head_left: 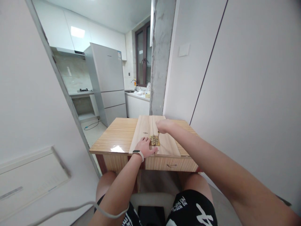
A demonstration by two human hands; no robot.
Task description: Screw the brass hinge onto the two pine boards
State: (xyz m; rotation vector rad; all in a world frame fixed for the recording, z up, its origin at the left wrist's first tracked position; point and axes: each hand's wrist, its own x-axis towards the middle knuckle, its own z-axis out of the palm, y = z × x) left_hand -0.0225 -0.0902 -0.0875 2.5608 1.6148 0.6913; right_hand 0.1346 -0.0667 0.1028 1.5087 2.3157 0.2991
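Note:
A brass butterfly hinge (155, 140) lies unfolded across the seam between two pale wooden boards (168, 146), which rest side by side on a small table. My left hand (144, 147), with a band on its wrist, presses down at the hinge's left and near side, its fingers spread over the boards. Above the right leaf, my right hand (162, 125) is closed in a fist around a screwdriver (158, 134). Only the thin shaft shows below the fist, pointing down at the hinge; the handle is hidden. Small dark screws (145, 132) sit on the left board.
The wood-grain table (117, 133) has a drawer with a handle (171, 165) facing me. A white wall panel (235, 78) stands close on the right. Beyond the doorway are a grey fridge (111, 72) and a sink counter (138, 100). A pale cable (77, 207) crosses by my left forearm.

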